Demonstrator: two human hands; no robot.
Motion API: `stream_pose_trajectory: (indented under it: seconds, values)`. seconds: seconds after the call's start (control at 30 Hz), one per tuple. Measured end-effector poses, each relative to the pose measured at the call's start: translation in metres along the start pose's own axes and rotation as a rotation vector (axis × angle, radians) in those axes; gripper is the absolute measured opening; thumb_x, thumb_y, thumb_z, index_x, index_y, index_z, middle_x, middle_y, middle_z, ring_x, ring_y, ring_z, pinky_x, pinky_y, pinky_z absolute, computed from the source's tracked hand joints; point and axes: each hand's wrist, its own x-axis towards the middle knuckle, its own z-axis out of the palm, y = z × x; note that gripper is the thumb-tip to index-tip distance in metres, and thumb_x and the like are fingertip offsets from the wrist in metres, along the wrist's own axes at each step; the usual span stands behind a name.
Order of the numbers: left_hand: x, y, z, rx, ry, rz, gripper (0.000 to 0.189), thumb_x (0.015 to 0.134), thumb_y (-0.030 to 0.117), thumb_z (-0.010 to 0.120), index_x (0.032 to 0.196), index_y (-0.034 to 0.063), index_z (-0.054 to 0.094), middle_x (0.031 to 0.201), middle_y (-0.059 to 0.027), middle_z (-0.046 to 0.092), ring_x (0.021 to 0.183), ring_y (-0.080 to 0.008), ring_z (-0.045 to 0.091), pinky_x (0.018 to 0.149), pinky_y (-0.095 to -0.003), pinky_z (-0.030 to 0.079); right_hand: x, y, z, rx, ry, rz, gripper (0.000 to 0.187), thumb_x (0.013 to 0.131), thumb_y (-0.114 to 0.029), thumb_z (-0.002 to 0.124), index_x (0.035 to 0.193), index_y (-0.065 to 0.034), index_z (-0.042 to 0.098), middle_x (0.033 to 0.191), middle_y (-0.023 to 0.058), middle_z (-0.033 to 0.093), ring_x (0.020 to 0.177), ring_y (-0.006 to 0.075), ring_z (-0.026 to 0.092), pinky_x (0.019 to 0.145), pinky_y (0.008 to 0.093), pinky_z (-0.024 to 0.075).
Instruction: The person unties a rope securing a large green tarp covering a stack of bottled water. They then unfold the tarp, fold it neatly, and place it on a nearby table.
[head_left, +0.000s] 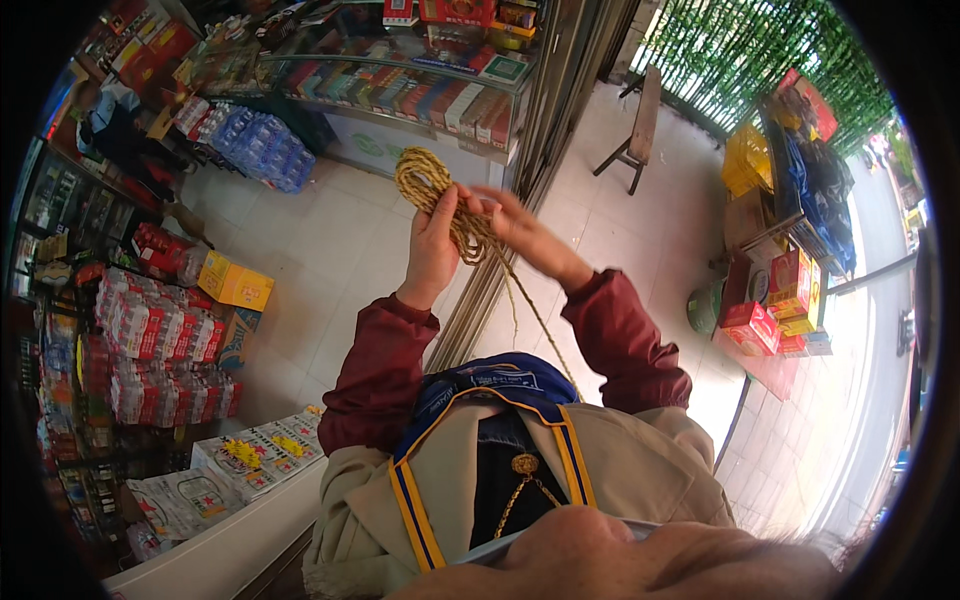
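Observation:
A bundle of yellow-brown twisted rope (422, 174), folded into several long loops, is held up in front of me. My left hand (437, 247) grips the bundle around its middle, thumb on top. At the bundle's lower end is my right hand (517, 225), blurred, with its fingers touching the rope; whether they grip a strand is hard to tell. From there a rope tail (541, 319) runs down past my blue apron (487, 379), and a thinner strand hangs beside it. Maroon sleeve covers are on both my forearms.
A metal door track (480, 289) crosses the tiled floor below the hands. Ahead stands a glass display counter (420, 94). Shrink-wrapped drink packs (161, 315) and a yellow carton (235, 280) are stacked left. On the right are a wooden bench (643, 124) and boxed goods (791, 281). A person (112, 124) is at far left.

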Motion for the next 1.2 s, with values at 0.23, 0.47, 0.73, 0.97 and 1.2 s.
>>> stream_pose_trajectory:
  seconds: [0.23, 0.47, 0.73, 0.97, 1.2]
  values:
    - [0.014, 0.031, -0.028, -0.030, 0.103, 0.050, 0.023, 0.102, 0.032, 0.050, 0.090, 0.0120, 0.049, 0.073, 0.0049, 0.039, 0.062, -0.0078, 0.038, 0.063, -0.0267, 0.038, -0.049, 0.043, -0.023, -0.210, 0.088, 0.183, 0.026, 0.091, -0.013, 0.064, 0.111, 0.0024, 0.059, 0.087, 0.0076, 0.067, 0.084, 0.0152, 0.065, 0.076, 0.0295, 0.0492]
    - [0.009, 0.025, -0.044, 0.263, 0.014, -0.073, 0.028, 0.103, 0.033, 0.046, 0.087, 0.0102, 0.048, 0.069, 0.0040, 0.041, 0.054, -0.0049, 0.035, 0.051, -0.0222, 0.030, -0.056, -0.023, -0.036, -0.879, 0.293, -0.290, 0.010, 0.084, -0.006, 0.070, 0.093, -0.0031, 0.068, 0.084, 0.0076, 0.060, 0.071, 0.0185, 0.057, 0.062, 0.0296, 0.0455]
    - [0.003, -0.011, -0.024, 0.379, -0.156, -0.149, 0.013, 0.089, 0.011, 0.069, 0.098, 0.0048, 0.061, 0.081, 0.0049, 0.057, 0.056, -0.0013, 0.042, 0.050, -0.0190, 0.033, -0.009, -0.083, -0.006, -0.543, 0.184, -0.212, 0.016, 0.087, -0.003, 0.066, 0.103, 0.0002, 0.061, 0.083, 0.0059, 0.059, 0.070, 0.0115, 0.058, 0.061, 0.0258, 0.0473]
    - [-0.008, -0.009, -0.008, 0.276, -0.096, -0.288, 0.012, 0.094, 0.018, 0.063, 0.095, 0.0062, 0.064, 0.081, 0.0014, 0.064, 0.059, -0.0009, 0.047, 0.053, -0.0179, 0.036, 0.020, -0.080, 0.010, -0.502, 0.179, -0.323, 0.030, 0.087, -0.005, 0.068, 0.114, -0.0002, 0.056, 0.091, 0.0063, 0.062, 0.079, 0.0116, 0.059, 0.071, 0.0272, 0.0499]
    - [-0.004, 0.017, -0.016, 0.313, -0.074, -0.085, 0.029, 0.099, 0.035, 0.054, 0.092, 0.0076, 0.057, 0.079, -0.0023, 0.061, 0.065, -0.0063, 0.052, 0.059, -0.0200, 0.042, 0.008, -0.009, 0.006, -0.107, 0.052, -0.204, 0.046, 0.095, -0.027, 0.062, 0.130, -0.0007, 0.048, 0.119, 0.0085, 0.056, 0.104, 0.0167, 0.056, 0.093, 0.0303, 0.0445]
